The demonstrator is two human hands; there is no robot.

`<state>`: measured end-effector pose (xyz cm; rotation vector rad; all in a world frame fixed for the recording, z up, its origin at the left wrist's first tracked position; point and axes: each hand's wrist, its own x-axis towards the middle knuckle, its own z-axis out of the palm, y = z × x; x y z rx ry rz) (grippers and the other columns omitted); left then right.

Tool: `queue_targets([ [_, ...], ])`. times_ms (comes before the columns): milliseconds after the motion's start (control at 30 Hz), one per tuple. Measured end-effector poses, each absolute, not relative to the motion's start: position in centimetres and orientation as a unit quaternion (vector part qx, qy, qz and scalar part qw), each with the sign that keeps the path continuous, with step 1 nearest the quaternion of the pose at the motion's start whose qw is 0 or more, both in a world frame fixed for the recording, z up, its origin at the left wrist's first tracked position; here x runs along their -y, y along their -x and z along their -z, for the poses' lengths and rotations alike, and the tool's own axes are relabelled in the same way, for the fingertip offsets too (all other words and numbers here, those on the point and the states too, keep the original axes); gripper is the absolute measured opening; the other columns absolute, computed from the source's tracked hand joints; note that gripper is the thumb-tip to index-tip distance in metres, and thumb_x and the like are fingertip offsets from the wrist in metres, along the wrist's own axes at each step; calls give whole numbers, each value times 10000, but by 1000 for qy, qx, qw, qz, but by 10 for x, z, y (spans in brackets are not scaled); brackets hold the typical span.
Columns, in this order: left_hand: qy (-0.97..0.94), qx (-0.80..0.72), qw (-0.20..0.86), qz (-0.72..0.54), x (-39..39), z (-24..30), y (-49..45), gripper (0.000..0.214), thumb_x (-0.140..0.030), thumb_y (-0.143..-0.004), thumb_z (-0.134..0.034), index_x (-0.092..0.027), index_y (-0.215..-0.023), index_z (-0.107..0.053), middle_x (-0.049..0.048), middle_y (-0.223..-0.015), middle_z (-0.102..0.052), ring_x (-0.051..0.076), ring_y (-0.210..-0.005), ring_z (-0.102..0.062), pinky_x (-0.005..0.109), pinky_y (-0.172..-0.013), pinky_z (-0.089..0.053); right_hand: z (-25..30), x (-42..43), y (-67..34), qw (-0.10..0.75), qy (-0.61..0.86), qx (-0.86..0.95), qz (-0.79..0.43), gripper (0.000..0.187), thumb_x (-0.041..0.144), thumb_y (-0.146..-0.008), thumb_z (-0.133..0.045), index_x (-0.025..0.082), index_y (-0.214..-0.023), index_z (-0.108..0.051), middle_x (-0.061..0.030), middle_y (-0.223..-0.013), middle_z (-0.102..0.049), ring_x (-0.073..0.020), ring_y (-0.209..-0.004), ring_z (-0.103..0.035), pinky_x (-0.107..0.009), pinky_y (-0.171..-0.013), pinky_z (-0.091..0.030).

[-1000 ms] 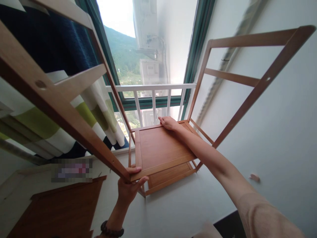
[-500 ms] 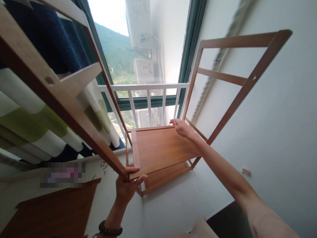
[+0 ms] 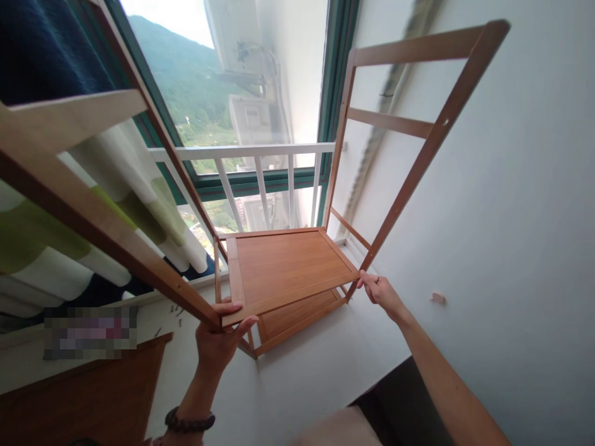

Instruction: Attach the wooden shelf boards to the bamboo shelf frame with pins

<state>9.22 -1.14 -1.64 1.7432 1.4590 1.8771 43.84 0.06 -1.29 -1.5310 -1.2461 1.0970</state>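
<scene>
A wooden shelf frame stands before the window, with a left side ladder (image 3: 106,235) and a right side ladder (image 3: 409,167). A brown shelf board (image 3: 283,266) lies between them, above a lower board (image 3: 297,316). My left hand (image 3: 218,337) grips the board's near left corner where it meets the left frame, thumb on top. My right hand (image 3: 379,291) holds the board's near right corner at the right frame's leg, fingers closed round it.
A white railing (image 3: 251,155) and a window with a green frame are behind. A striped curtain (image 3: 116,186) hangs at the left. Another brown panel (image 3: 88,396) lies on the floor at lower left, with small screws near it. A white wall is on the right.
My right hand has come from the board's far right corner back to its near right corner. The left hand keeps its grip. The view has shifted left and down.
</scene>
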Motion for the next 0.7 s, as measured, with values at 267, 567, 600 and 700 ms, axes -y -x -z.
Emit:
queue_targets([
  [267, -587, -512, 110, -617, 10, 18, -94, 327, -396, -543, -744, -151, -693, -588, 31, -762, -612, 175, -716, -611, 328, -671, -531, 15, -4, -404, 483, 431, 283, -708, 428, 564, -716, -528, 201, -589, -341, 124, -435, -116, -30, -383, -35, -186, -358, -44],
  [567, -606, -508, 110, -602, 13, 11, -90, 362, -476, -583, -694, -178, -733, -555, 14, -739, -581, 183, -759, -588, 337, -717, -503, -1, -9, -385, 589, 401, 249, -656, 467, 370, -679, -640, 214, -579, -212, 127, -450, -145, -19, -378, -76, -164, -333, -72],
  [600, -607, -508, 113, -600, 14, 10, -89, 368, -483, -584, -690, -181, -743, -549, 15, -748, -577, 185, -769, -584, 339, -724, -498, -4, -9, -384, 594, 400, 255, -650, 461, 367, -681, -637, 214, -577, -215, 126, -451, -151, -19, -378, -80, -165, -332, -75],
  [700, -604, -514, 113, -598, 14, 10, -87, 379, -480, -580, -690, -180, -753, -537, 15, -758, -570, 172, -740, -573, 325, -703, -490, -12, -9, -384, 604, 403, 273, -631, 444, 364, -672, -640, 212, -572, -236, 122, -454, -173, -21, -376, -93, -169, -325, -83],
])
